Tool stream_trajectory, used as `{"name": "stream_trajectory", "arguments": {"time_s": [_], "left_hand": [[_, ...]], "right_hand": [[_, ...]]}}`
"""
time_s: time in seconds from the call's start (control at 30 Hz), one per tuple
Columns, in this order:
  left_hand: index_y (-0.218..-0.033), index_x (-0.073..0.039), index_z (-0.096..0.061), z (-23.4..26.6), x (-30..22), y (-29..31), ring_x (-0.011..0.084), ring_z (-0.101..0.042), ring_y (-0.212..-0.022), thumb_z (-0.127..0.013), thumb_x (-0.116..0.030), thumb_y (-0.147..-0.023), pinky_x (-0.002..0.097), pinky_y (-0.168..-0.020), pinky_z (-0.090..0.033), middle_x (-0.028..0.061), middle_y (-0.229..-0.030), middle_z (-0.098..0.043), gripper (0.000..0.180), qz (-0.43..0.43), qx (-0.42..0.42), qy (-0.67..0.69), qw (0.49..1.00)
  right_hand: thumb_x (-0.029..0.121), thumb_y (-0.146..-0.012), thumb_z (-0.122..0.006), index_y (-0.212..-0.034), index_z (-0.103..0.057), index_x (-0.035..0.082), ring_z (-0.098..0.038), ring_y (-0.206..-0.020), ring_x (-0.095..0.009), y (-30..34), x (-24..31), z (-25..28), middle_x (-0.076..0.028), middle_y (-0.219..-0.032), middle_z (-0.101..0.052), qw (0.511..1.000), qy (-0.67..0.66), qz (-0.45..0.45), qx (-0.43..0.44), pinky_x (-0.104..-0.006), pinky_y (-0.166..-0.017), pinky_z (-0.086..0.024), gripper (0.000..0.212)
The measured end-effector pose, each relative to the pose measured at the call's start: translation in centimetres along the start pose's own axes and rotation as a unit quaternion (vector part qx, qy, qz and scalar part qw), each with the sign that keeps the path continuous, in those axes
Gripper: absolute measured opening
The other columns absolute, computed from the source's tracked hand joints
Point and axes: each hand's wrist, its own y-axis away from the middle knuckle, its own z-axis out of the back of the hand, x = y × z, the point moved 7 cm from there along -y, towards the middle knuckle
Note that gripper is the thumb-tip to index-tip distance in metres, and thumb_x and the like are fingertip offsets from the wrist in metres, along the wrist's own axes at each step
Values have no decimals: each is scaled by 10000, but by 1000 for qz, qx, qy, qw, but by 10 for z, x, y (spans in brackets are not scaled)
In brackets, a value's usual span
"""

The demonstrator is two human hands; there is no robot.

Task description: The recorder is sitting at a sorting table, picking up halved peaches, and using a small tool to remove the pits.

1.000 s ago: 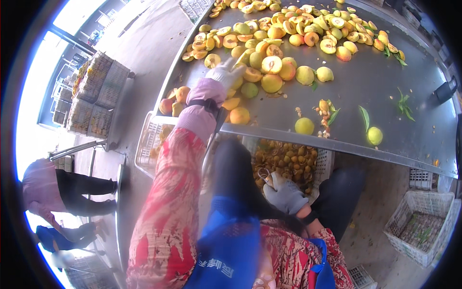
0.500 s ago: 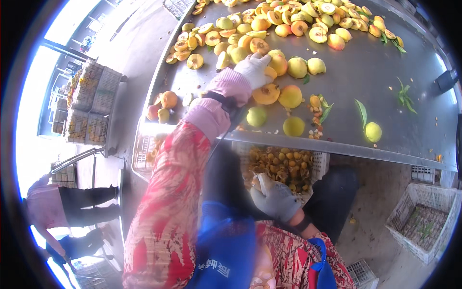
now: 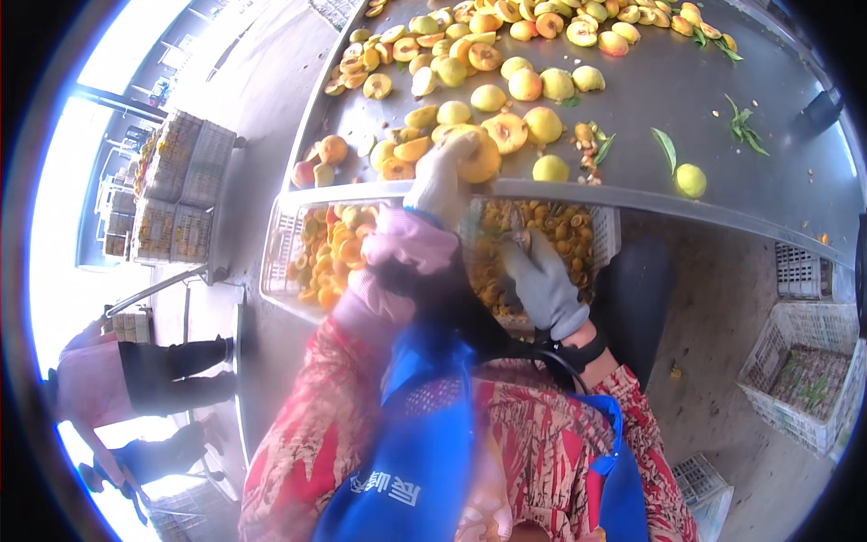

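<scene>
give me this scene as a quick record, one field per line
left hand: gloved, gripping a yellow fruit by the table's near edge
right hand: gloved, lower, over the right crate; object at fingertips too blurred to name
table: metal, with whole and halved fruit, loose leaves
left crate: white, orange pieces inside
right crate: white, darker pieces inside
floor, right: white crate with leaves inside
background, left: another person

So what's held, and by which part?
White-gloved left hand: round yellow fruit, by its left side. Grey-gloved right hand: apparently a slim metal tool; grip point unclear.
</scene>
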Motion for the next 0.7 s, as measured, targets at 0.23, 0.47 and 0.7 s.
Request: {"name": "stream_trajectory", "arguments": {"time_s": [0.23, 0.47, 0.7], "left_hand": [[-1143, -13, -537, 14, 68, 70, 281, -598, -948, -532, -258, -968, 427, -859, -500, 135, -1052, -594, 301, 28, -29, 262, 964], [-1118, -23, -558, 46, 86, 64, 225, -607, -878, -535, -258, -981, 362, -786, -527, 99, -975, -602, 273, 41, -117, 155, 980], [-1107, -29, -571, 39, 96, 54, 204, -603, -861, -567, -269, -960, 330, -754, -513, 86, -967, -602, 282, 38, -106, 215, 970]], "right_hand": [[219, -916, -587, -1172, -528, 10, -638, -876, -427, 9, -6, -17, -248, -932, -666, 998, 34, -37, -35, -465, -766, -488, 335], [283, -909, -595, -1049, -540, 30, -613, -914, -461, 4, -31, -25, -274, -947, -649, 994, 100, -48, 20, -497, -779, -479, 295], [262, -890, -599, -1025, -533, 12, -605, -895, -465, -12, -46, -36, -285, -918, -632, 996, 85, -19, -6, -492, -764, -474, 292]]}}
